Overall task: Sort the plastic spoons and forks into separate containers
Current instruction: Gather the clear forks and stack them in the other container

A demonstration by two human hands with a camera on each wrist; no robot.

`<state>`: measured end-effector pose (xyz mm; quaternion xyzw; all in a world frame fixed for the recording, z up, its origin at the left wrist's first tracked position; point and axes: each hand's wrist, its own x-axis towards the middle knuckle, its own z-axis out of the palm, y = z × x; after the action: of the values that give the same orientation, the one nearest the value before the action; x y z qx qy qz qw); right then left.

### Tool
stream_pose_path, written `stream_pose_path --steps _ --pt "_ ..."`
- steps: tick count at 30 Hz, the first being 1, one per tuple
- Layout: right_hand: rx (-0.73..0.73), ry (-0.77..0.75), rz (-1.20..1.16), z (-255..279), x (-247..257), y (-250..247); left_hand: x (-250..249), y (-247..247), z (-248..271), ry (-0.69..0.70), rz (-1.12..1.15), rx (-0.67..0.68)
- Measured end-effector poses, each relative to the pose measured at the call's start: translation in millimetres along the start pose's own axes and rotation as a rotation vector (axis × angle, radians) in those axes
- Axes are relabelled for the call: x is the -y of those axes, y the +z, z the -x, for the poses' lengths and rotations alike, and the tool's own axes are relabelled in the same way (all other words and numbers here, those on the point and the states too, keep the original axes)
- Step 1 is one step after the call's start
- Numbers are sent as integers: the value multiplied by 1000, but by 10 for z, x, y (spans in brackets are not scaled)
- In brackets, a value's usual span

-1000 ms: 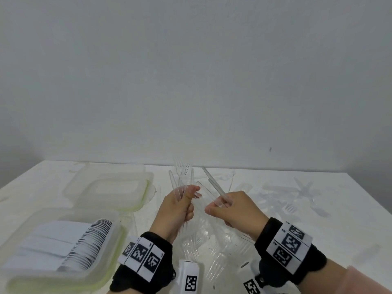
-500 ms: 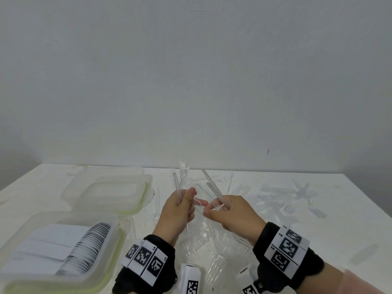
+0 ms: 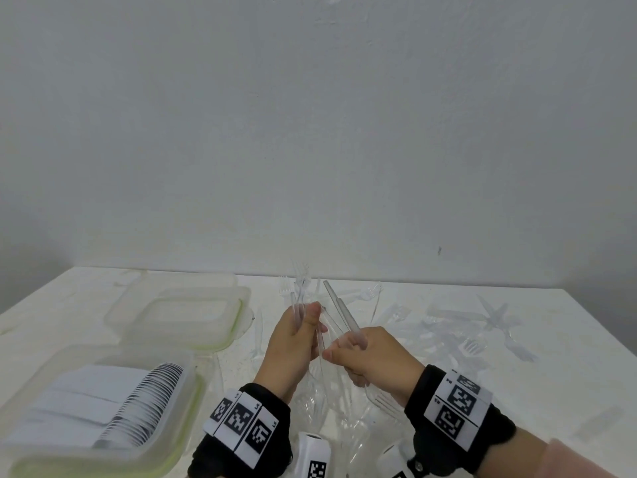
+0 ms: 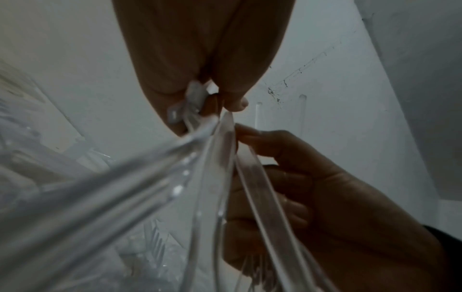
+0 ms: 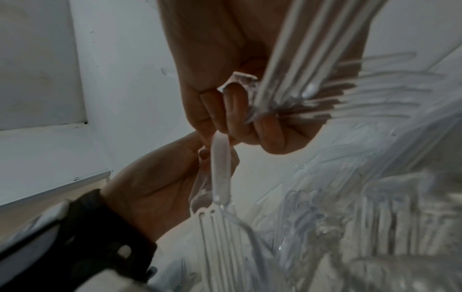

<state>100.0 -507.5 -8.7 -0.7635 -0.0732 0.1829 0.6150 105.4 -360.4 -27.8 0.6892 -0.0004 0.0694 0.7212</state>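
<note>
Left hand: the left hand (image 3: 293, 343) curls its fingers and thumb around a small bundle of clear forks (image 3: 300, 288), tines up, in front of the person above the surface (image 3: 568, 384).
Right hand: the right hand (image 3: 370, 357) grips a second bundle (image 3: 341, 310) with handles pointing up toward 11 o'clock; in the right wrist view its thumb and forefinger also pinch one fork handle (image 5: 220, 164) together with the left hand.
Where the cutlery is: more clear forks (image 3: 472, 346) lie scattered on the surface at about 2 o'clock from the hands; another heap (image 3: 341, 408) sits just under the hands, at 6 o'clock.
Containers: one container (image 3: 103, 419) at 8 o'clock holds a row of stacked white pieces, probably spoons; a second container (image 3: 186, 315) stands behind it at 10 o'clock.
How it handles: the pieces look very light, thin and smooth, so they probably slip and fan out in a bundle; they seem stiff but brittle, and the tines may catch in each other.
Where to hold: the flat handle near its middle seems the best place, pinched on the broad faces; the tines should stay free.
Risk: too strong a squeeze or a bend could snap a handle; transparent plastic makes single pieces hard to tell apart.
</note>
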Motion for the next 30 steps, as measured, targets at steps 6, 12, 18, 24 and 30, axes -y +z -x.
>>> stream_pose_path --steps 6,12,18,24,30 --pt "22 13 -19 -33 -43 -7 91 -15 7 -51 29 -1" --pt "49 37 -71 -56 -73 -37 107 14 29 -110 118 36" --pt "32 45 -64 -76 -101 -44 55 74 31 -199 304 34" --pt "-43 55 12 -75 -121 -42 46 79 30 -263 399 -10" --pt "-80 25 79 -83 -146 -40 40 68 43 -370 541 2"
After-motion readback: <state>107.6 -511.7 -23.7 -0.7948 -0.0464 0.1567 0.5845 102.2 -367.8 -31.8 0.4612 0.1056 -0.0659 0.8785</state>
